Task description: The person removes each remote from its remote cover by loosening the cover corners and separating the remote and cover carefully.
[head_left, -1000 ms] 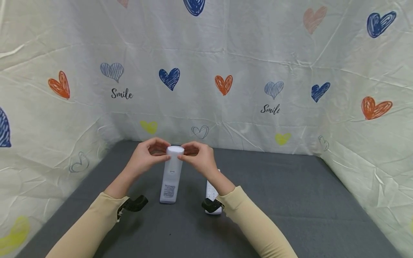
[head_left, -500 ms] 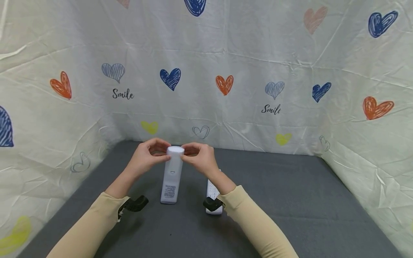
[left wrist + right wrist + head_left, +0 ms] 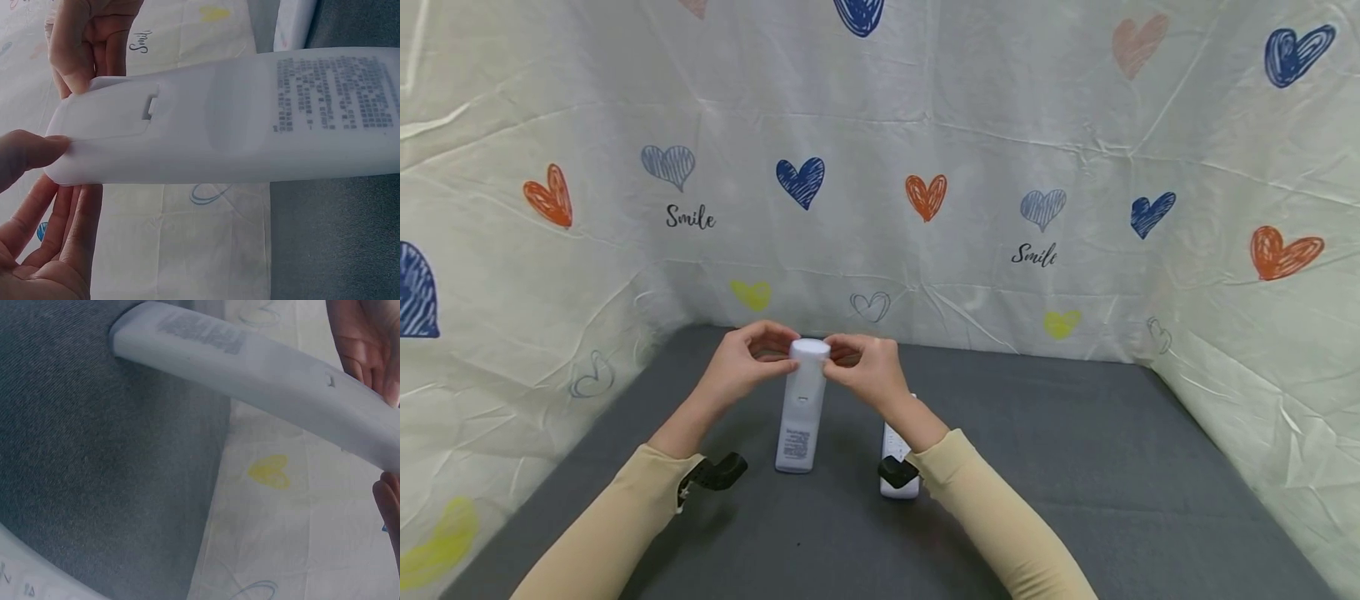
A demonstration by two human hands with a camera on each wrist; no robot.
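Observation:
A white remote control [image 3: 802, 408] is held by its far end between both hands, its back with a battery cover and printed label facing me. My left hand [image 3: 747, 360] pinches the left edge of that end, thumb on the back and fingers behind. On the opposite edge my right hand [image 3: 868, 367] pinches likewise. The left wrist view shows the battery cover [image 3: 115, 112] closed, near both thumbs. In the right wrist view the label end of the remote [image 3: 181, 334] meets the grey cloth, or nearly so; contact is hard to tell.
A second white remote [image 3: 898, 487] with buttons lies on the grey table [image 3: 1037, 467], partly hidden beneath my right wrist. A white curtain [image 3: 970, 150] printed with hearts stands behind and on both sides. Dark straps [image 3: 718, 472] sit at my wrists.
Both hands keep the same hold on the remote. The whole scene shifts slightly to the right in the head view.

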